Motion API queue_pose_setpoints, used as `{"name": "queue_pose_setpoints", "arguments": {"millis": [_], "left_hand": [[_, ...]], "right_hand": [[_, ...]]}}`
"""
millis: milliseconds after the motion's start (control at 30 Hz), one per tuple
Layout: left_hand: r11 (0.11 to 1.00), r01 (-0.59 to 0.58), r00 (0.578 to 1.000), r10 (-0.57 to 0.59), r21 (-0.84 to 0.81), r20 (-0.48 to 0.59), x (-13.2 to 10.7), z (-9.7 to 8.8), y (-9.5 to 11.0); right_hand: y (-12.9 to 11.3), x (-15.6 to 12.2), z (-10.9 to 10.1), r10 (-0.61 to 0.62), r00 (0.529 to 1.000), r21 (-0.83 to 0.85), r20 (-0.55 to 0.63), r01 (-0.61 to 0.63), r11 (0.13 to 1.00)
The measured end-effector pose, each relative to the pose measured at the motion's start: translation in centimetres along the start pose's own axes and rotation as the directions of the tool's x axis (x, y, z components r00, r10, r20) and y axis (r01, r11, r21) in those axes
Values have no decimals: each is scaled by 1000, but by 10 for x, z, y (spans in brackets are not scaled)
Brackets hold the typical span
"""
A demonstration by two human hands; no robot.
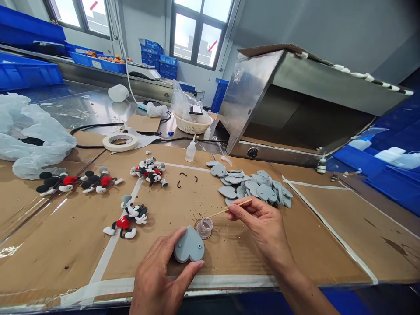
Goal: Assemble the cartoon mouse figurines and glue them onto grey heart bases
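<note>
My left hand grips a grey heart-shaped piece between thumb and fingers, near the front of the cardboard-covered table. Two small round marks show on the heart's upper face. Between thumb and fingertips, my right hand pinches a thin wooden stick. The stick's far tip reaches the rim of a small clear plastic cup, just behind the heart. Brown specks lie around the cup. Behind my right hand is a pile of grey heart pieces. Left of the heart lies a mouse figurine in red shorts.
More mouse figurines lie at the left, near a crumpled plastic bag. A tape roll, a squeeze bottle and a cream basket stand farther back. A metal hood rises at the back right.
</note>
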State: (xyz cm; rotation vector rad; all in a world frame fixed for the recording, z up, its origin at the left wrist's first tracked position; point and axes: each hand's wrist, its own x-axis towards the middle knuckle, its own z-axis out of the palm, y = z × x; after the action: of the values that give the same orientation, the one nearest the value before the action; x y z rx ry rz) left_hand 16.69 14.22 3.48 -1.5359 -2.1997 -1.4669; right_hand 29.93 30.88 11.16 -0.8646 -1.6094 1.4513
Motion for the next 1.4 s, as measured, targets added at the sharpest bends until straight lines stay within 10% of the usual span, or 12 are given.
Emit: {"name": "queue_pose_setpoints", "arguments": {"millis": [733,1033,1400], "left_hand": [[999,-47,999,47,24,13,3,-1,-1],[990,97,995,-99,-100,-8,-4,4,4],[999,-33,999,34,-24,37,4,-7,3]], "right_hand": [[22,4,-2,120,993,118,9,-120,986],[2,-6,10,103,991,137,81,-114,984],[-15,-24,37,69,976,58,208,-83,995]]}}
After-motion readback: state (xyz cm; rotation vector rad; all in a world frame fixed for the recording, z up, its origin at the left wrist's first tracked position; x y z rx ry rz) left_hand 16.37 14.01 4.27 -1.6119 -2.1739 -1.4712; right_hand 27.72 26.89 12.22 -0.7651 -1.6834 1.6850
